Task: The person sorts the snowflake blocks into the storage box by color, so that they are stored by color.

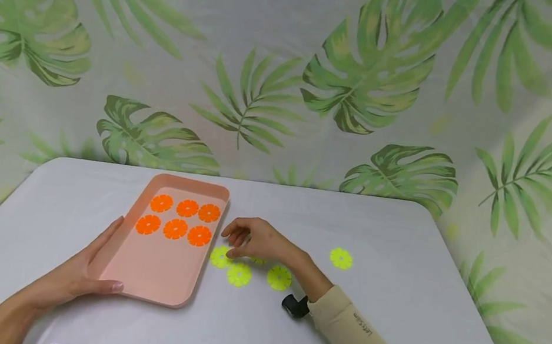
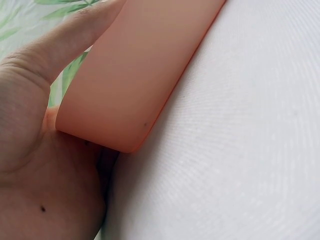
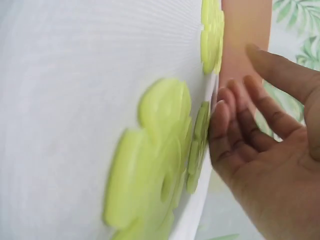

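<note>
My left hand (image 1: 69, 278) grips a pink tray (image 1: 148, 272) at its near left corner, thumb at the near rim and fingers along the left side. The left wrist view shows the palm against the tray's outer wall (image 2: 135, 65). Inside, towards the far end, lie orange notched discs (image 1: 175, 229) in two rows of three. Just right of the tray, my right hand (image 1: 260, 240) hovers with loosely curled fingers and nothing between them. Beneath and beside it are several yellow-green notched discs (image 1: 238, 274), one partly hidden by the hand. A large yellow-green disc (image 3: 135, 175) fills the right wrist foreground.
Farther right on the white table (image 1: 395, 308) lies a separate yellow-green disc (image 1: 341, 258). A black wrist device (image 1: 294, 306) shows beneath the right sleeve (image 1: 363, 339). Behind the table hangs a leaf-patterned cloth (image 1: 275, 35).
</note>
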`<state>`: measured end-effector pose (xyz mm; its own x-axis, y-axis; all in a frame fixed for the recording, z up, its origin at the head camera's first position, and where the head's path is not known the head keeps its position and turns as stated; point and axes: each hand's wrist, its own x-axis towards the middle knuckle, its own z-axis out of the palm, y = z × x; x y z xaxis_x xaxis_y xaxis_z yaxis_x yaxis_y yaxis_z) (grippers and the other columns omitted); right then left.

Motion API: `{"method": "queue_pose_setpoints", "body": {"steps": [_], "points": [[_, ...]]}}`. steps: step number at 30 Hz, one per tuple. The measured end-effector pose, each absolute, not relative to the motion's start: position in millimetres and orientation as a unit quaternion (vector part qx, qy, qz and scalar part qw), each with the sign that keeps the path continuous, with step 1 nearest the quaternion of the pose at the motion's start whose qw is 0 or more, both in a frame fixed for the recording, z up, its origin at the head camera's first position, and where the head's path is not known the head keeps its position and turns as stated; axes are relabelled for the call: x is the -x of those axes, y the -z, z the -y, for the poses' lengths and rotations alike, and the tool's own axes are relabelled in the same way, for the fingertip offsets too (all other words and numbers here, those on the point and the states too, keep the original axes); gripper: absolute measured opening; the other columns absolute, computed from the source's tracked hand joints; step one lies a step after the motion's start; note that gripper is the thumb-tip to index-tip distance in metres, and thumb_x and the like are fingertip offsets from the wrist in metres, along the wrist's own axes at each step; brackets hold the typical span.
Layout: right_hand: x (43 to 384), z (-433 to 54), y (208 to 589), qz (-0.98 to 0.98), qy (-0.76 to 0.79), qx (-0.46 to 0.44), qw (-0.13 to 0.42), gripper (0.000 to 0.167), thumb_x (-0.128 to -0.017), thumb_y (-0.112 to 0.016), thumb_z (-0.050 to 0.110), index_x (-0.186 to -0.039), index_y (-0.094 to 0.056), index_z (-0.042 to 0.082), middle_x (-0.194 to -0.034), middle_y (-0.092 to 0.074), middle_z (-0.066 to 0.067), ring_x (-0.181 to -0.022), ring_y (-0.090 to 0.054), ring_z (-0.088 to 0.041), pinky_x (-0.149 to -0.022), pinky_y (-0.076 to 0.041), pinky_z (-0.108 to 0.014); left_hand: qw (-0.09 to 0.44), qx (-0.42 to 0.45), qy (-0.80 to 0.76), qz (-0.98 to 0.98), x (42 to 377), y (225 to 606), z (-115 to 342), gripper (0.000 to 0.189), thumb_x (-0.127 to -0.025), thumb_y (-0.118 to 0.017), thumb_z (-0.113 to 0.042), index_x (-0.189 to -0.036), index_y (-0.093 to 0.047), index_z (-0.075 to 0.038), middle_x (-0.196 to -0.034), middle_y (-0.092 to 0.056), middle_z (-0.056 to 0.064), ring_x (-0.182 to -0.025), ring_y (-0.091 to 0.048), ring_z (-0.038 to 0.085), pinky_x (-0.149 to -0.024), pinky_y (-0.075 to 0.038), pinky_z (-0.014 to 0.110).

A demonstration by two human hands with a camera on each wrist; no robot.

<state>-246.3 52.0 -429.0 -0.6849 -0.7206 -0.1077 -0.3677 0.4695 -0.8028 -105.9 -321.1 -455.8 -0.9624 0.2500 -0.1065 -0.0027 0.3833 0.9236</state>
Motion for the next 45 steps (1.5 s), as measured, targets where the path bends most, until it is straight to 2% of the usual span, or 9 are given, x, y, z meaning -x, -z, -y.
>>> {"method": "queue_pose_setpoints", "body": {"steps": [4,8,15,17,20,25,29,41,45], "points": [[244,-47,432,-0.836,0.367,0.339,0.228,0.037,-0.084,-0.087,0.011,-0.117,-0.072,0.006,-0.104,-0.069,-0.006,-0.092,-0.060,-0.013,-0.082,-0.050,-0.017,0.117,-0.076,-0.564,-0.814,105,458,323,0.116,-0.087,-0.078,-0.011,-0.167,0.001,-0.040,-0.178,0.007,0.003,-0.130,-0.017,-0.025,-0.122,0.000,0.064],[238,-45,436,-0.849,0.330,0.343,0.229,0.037,-0.083,-0.089,0.016,-0.116,-0.073,0.010,-0.103,-0.066,-0.001,-0.095,-0.057,-0.014,-0.084,-0.048,-0.018,0.119,-0.077,-0.563,-0.814,101,462,323,0.115,-0.088,-0.077,-0.011,-0.167,0.001,-0.040,-0.178,0.007,0.003,-0.131,-0.017,-0.027,-0.113,-0.009,0.009],[237,-44,438,-0.857,0.315,0.336,0.230,0.037,-0.082,-0.090,0.017,-0.115,-0.073,0.012,-0.101,-0.062,0.000,-0.095,-0.055,-0.014,-0.084,-0.047,-0.021,0.119,-0.076,-0.560,-0.816,99,458,320,0.115,-0.088,-0.078,-0.013,-0.167,0.000,-0.041,-0.178,0.007,0.003,-0.130,-0.017,-0.028,-0.114,-0.009,0.010],[239,-44,435,-0.858,0.317,0.331,0.234,0.036,-0.082,-0.090,0.016,-0.113,-0.071,0.012,-0.101,-0.062,0.000,-0.095,-0.055,-0.015,-0.084,-0.047,-0.021,0.114,-0.080,-0.556,-0.820,101,458,319,0.114,-0.089,-0.078,-0.013,-0.167,0.000,-0.041,-0.178,0.006,0.003,-0.131,-0.017,-0.027,-0.094,-0.014,-0.002],[241,-46,431,-0.854,0.325,0.329,0.238,0.037,-0.081,-0.090,0.013,-0.110,-0.068,0.010,-0.100,-0.061,-0.001,-0.093,-0.054,-0.015,-0.084,-0.047,-0.021,0.114,-0.080,-0.557,-0.818,104,456,319,0.115,-0.089,-0.078,-0.013,-0.167,0.000,-0.041,-0.178,0.005,0.001,-0.131,-0.017,-0.027,-0.095,-0.015,-0.002],[246,-53,427,-0.843,0.354,0.324,0.243,0.031,-0.083,-0.086,0.004,-0.106,-0.066,0.007,-0.093,-0.061,-0.004,-0.085,-0.055,-0.015,-0.076,-0.048,-0.020,0.126,-0.068,-0.566,-0.812,109,454,318,0.116,-0.087,-0.079,-0.013,-0.167,0.000,-0.041,-0.178,0.007,-0.001,-0.150,-0.009,-0.007,-0.127,-0.004,0.035],[249,-57,423,-0.833,0.366,0.333,0.248,0.021,-0.088,-0.080,0.001,-0.103,-0.068,0.008,-0.090,-0.062,-0.003,-0.082,-0.056,-0.013,-0.075,-0.049,-0.020,0.128,-0.065,-0.570,-0.809,113,453,318,0.118,-0.085,-0.081,-0.011,-0.168,0.000,-0.040,-0.178,0.007,0.002,-0.156,-0.001,0.035,-0.116,0.004,0.075],[256,-55,409,-0.787,0.417,0.383,0.245,0.030,-0.098,-0.060,0.000,-0.123,-0.069,0.012,-0.100,-0.060,-0.007,-0.078,-0.055,-0.015,-0.072,-0.049,-0.023,0.133,-0.058,-0.575,-0.805,109,453,321,0.118,-0.086,-0.080,-0.010,-0.167,0.000,-0.042,-0.178,0.009,0.003,-0.154,0.001,0.038,-0.115,0.004,0.075],[258,-50,405,-0.782,0.434,0.380,0.236,0.030,-0.097,-0.060,-0.001,-0.124,-0.068,0.009,-0.104,-0.061,-0.009,-0.082,-0.058,-0.022,-0.074,-0.052,-0.027,0.134,-0.053,-0.569,-0.810,109,454,321,0.118,-0.086,-0.080,-0.012,-0.167,0.000,-0.043,-0.178,0.008,0.002,-0.156,-0.003,0.023,-0.115,0.002,0.075]]}}
